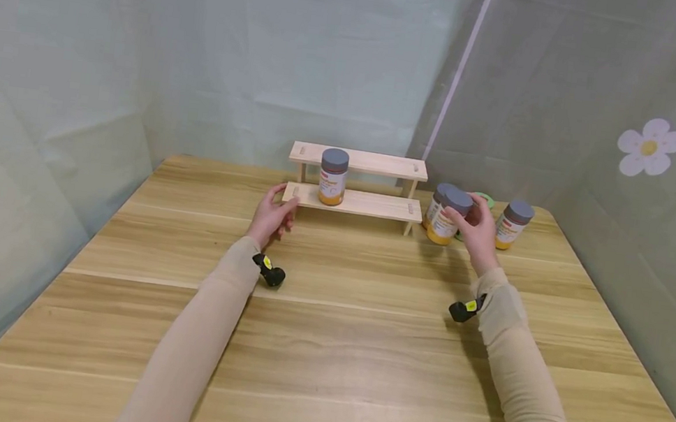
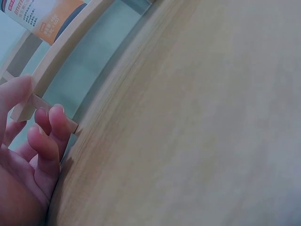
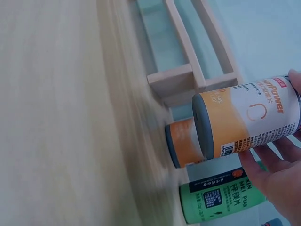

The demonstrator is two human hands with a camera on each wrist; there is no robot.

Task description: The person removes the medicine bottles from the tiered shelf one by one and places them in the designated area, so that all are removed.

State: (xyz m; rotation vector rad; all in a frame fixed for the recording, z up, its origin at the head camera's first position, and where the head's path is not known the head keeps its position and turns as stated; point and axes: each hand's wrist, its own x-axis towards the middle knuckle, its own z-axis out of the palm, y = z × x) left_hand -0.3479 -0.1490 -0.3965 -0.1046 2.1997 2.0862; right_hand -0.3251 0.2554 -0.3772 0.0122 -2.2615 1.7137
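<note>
A two-step wooden rack (image 1: 370,204) stands at the back of the table. My left hand (image 1: 270,215) holds the left end of its lower step, the thumb (image 2: 16,92) against the board and other fingers curled near the leg. On that step, left of its middle, a supplement bottle (image 1: 332,186) with a grey lid and white-and-orange label stands upright. To the right of the rack, my right hand (image 1: 479,235) grips a matching supplement bottle (image 3: 254,117) near its lid. Its base shows lifted off the table in the right wrist view.
Behind the held bottle stand another matching bottle (image 3: 186,141) and a green bottle (image 3: 221,195). Farther right is one more grey-lidded bottle (image 1: 509,231). The wooden table (image 1: 346,353) meets hanging cloth (image 1: 332,48) at its back and sides.
</note>
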